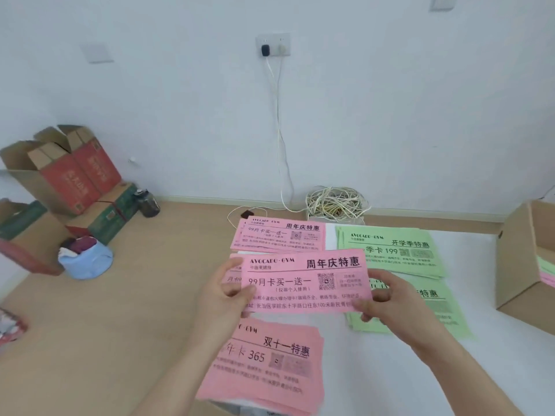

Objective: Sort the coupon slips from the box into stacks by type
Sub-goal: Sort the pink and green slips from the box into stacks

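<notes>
Currently held: a pink slip [306, 280], lifted above the stacks, print facing up.
Left hand [222, 298]: pinches the slip's left end, thumb on top.
Right hand [387, 301]: pinches its right end.
Pink piles: far pink stack [279, 235] beyond the slip; near pink stack [270, 364] below it.
Green piles: far green stack [390, 250]; near green stack [444, 310] partly under the right hand.
Box [516, 259]: open, at the right edge, slips inside.

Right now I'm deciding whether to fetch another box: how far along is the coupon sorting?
Done: at least four stacks lie sorted, the far pink stack, far green stack, near green stack and near pink stack. In hand: the left hand and right hand pinch a pink slip whose heading matches the far pink stack. Left: the cardboard box on the right still shows slips inside.
</notes>
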### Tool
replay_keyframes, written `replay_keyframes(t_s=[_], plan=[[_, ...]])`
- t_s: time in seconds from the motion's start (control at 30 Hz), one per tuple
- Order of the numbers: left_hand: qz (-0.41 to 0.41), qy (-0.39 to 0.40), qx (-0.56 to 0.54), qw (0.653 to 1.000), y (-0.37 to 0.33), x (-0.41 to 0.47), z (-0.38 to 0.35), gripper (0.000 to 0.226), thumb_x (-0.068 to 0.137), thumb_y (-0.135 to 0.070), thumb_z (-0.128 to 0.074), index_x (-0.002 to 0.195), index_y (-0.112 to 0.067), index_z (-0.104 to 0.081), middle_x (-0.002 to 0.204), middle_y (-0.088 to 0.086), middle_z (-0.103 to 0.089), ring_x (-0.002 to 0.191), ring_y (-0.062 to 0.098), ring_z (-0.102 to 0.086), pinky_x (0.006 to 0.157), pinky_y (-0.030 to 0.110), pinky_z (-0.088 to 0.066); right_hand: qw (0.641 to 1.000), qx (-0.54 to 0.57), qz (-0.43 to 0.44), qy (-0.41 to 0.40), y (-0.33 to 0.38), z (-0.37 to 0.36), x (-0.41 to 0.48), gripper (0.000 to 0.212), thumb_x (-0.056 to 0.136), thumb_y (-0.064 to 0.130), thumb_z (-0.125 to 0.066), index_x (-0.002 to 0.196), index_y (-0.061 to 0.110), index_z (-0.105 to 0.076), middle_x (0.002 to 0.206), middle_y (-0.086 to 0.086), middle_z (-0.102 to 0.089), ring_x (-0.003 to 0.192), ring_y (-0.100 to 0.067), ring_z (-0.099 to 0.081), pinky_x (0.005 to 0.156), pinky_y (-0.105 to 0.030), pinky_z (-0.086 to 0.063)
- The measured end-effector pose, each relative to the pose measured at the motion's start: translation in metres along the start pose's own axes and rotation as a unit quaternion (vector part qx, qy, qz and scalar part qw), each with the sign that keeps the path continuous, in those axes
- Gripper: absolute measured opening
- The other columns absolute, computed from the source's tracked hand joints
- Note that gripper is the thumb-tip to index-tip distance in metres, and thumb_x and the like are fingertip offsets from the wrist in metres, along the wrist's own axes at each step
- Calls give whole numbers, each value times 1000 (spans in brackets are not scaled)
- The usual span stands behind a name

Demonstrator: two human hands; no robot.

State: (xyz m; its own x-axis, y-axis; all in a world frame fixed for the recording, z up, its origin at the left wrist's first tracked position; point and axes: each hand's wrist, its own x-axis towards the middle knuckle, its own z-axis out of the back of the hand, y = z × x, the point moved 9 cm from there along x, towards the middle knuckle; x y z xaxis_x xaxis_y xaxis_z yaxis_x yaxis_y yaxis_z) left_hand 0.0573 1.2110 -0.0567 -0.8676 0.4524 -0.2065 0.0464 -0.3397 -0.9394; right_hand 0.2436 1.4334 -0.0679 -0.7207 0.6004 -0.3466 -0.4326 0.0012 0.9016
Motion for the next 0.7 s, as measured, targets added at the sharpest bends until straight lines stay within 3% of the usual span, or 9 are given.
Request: replay_keyframes(t_s=[0.1, 0.23, 0.4, 0.47, 0.57, 0.7], plan=[[-26, -19, 44, 999, -2, 56, 18, 45, 84, -14, -70, 113, -41, -48, 84, -2, -74, 69, 9, -71, 65, 30, -56, 996, -14, -1, -85, 9, -18, 33, 41, 84, 6, -71, 120, 17, -56, 70, -5, -73, 53, -12, -62, 50, -19, -43], [-46, -31, 84, 995, 0, 135, 24, 32, 83, -14, -70, 111, -25, -61, 91, -3, -72, 78, 11, -70, 76, 34, -55, 980, -99, 6, -171, 24, -32, 76, 40, 88, 16, -65, 125, 25, -51, 74, 0, -70, 62, -12, -65, 49, -24, -46], [-88, -29, 198, 976, 6, 195, 10, 23, 85, -21, -66, 102, -32, -55, 86, -3, -70, 76, 16, -66, 70, 32, -50, 953, -214, -6, -212, 29, -44, 123, 18, 91, 17, -57, 106, 23, -65, 75, 6, -64, 58, -12, -56, 55, -24, -43], [-131, -24, 280, 951, 6, 206, 3, 21, 89, -21, -59, 109, -28, -56, 87, -3, -70, 80, 21, -63, 68, 33, -48, 941, -258, -17, -217, 30, -49, 137, 16, 91, 14, -55, 98, 21, -68, 81, 4, -67, 64, -16, -60, 59, -26, -47], [-209, -2, 430, 878, 9, 214, -13, 20, 91, -22, -53, 107, -24, -65, 98, 3, -62, 100, 26, -52, 69, 35, -47, 925, -312, -29, -212, 27, -58, 153, 20, 91, 13, -50, 97, 20, -69, 91, -1, -71, 71, -20, -62, 62, -27, -48], [-304, 46, 451, 838, 7, 206, -37, 21, 86, -19, -62, 103, -26, -72, 103, 4, -57, 103, 28, -49, 77, 41, -50, 902, -386, -32, -190, 24, -66, 162, 23, 94, 18, -46, 94, 16, -69, 91, -2, -63, 86, -22, -59, 72, -33, -52]])
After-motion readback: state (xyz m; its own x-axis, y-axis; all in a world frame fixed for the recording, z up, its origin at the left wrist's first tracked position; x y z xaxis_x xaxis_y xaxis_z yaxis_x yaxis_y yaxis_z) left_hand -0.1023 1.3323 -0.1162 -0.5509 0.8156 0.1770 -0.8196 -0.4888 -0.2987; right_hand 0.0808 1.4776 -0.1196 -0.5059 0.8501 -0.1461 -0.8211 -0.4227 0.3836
